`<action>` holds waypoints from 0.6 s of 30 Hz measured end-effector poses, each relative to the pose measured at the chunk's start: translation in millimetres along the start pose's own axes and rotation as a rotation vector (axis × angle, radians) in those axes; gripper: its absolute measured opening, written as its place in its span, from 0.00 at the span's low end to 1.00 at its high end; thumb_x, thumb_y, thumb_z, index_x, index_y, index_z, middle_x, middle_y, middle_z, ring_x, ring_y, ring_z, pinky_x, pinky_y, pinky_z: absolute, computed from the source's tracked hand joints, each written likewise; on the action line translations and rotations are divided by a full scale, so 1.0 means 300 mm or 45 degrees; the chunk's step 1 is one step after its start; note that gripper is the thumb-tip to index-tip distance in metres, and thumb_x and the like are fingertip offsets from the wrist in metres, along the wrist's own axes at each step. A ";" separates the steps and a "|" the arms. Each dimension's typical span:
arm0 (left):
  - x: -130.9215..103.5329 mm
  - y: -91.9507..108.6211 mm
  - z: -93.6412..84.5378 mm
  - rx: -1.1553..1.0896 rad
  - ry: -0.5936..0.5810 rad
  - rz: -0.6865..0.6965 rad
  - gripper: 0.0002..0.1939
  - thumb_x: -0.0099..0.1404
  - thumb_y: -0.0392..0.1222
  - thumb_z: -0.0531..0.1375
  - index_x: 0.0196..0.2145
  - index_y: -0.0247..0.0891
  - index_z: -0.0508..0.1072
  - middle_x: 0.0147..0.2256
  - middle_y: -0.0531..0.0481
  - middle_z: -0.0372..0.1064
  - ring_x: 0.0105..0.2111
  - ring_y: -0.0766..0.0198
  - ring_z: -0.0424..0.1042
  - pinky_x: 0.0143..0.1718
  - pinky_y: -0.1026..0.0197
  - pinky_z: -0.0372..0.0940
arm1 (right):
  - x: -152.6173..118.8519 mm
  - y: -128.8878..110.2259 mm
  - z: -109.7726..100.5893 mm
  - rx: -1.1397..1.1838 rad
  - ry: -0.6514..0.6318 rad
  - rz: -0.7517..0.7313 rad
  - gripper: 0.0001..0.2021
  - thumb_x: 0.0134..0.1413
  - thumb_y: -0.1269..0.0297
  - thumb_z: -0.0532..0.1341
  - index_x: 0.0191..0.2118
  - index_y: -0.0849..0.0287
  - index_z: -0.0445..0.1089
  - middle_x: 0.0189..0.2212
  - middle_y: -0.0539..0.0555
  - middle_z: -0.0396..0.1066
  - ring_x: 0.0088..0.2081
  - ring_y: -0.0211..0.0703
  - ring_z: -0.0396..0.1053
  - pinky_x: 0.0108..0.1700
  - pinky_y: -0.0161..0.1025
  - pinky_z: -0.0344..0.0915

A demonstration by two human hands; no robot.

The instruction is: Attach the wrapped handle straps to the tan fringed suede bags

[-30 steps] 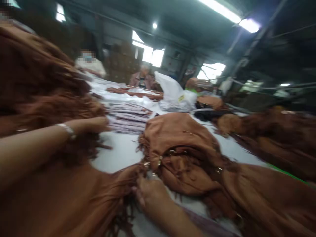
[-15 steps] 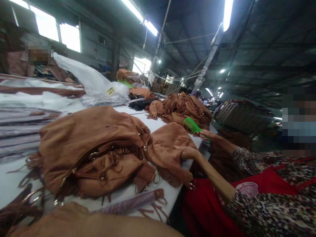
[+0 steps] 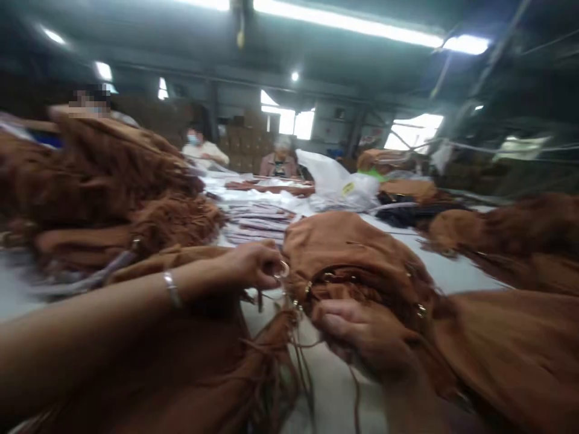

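Note:
My left hand (image 3: 256, 265), a bracelet at its wrist, is closed with a metal ring (image 3: 283, 270) at its fingertips. My right hand (image 3: 362, 331) is curled into a fist in front of a brown fringed suede bag (image 3: 353, 241); what it grips is hidden by blur and by the fingers. That bag's zipped opening faces me, gold-coloured hardware along its edge. Thin brown cords and a fringed strap (image 3: 275, 331) hang between my hands. Under my left forearm lies more brown suede (image 3: 181, 355), dark and smeared.
Brown fringed bags are piled at left (image 3: 113, 163). Another brown bag (image 3: 515, 337) lies at right, with more bags (image 3: 520, 241) behind it. Wrapped strips (image 3: 257, 222) and a clear plastic bag (image 3: 335, 178) lie farther back. Several people sit across the white table (image 3: 456, 259).
My view has swung left, so the nearby co-worker with the green comb is out of sight. Both my hands now show in front of the bag, the left one at a metal ring.

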State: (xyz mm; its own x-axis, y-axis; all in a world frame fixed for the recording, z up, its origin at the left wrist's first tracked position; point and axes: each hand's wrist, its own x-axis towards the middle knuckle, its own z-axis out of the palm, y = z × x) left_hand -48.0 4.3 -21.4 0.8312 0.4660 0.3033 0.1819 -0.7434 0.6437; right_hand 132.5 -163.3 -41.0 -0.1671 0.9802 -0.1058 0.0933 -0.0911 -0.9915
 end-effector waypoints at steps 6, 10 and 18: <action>-0.064 -0.101 0.105 -0.058 0.045 0.092 0.15 0.51 0.46 0.69 0.34 0.35 0.76 0.34 0.49 0.65 0.32 0.65 0.66 0.33 0.66 0.61 | 0.088 0.061 -0.013 0.160 0.395 0.009 0.19 0.54 0.46 0.59 0.29 0.60 0.64 0.14 0.44 0.56 0.16 0.30 0.48 0.17 0.29 0.45; -0.098 -0.137 0.133 -0.247 0.082 0.076 0.18 0.50 0.49 0.69 0.36 0.37 0.75 0.36 0.48 0.65 0.33 0.64 0.67 0.36 0.65 0.63 | 0.147 0.116 0.035 0.072 0.384 0.166 0.21 0.53 0.43 0.59 0.30 0.60 0.65 0.13 0.43 0.56 0.14 0.29 0.47 0.16 0.28 0.43; -0.112 -0.197 0.114 -0.313 0.055 0.194 0.20 0.50 0.47 0.70 0.37 0.34 0.70 0.37 0.48 0.64 0.37 0.62 0.66 0.39 0.61 0.63 | 0.166 0.158 0.059 0.091 0.356 0.311 0.19 0.56 0.46 0.58 0.32 0.61 0.65 0.14 0.44 0.58 0.15 0.27 0.48 0.17 0.27 0.43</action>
State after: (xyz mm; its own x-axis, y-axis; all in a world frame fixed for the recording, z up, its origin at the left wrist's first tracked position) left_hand -68.8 16.2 -93.6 0.8151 0.3815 0.4359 -0.0805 -0.6706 0.7375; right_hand 111.3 -121.9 -94.7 0.1271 0.9373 -0.3245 0.0271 -0.3303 -0.9435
